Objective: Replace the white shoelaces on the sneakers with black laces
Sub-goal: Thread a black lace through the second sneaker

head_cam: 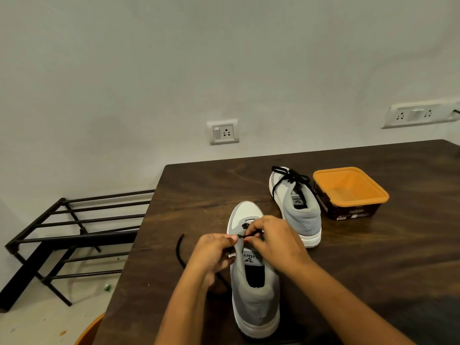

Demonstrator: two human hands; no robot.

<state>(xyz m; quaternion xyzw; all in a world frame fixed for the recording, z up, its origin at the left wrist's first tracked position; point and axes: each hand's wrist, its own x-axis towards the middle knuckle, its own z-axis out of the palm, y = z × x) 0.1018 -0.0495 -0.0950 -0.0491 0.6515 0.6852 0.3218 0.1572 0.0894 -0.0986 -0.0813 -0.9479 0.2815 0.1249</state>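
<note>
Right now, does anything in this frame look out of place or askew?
The black metal rack on the floor left of the table seems tipped over, its bars slanting. A small green scrap lies on the floor nearby.

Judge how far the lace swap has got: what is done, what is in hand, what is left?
Done: the far sneaker carries a tied black bow. In hand: the left hand and right hand pinch the black lace over the near sneaker's tongue, its loose end trailing on the table. Left: finish threading this shoe and tie it, as far as shows.
</note>
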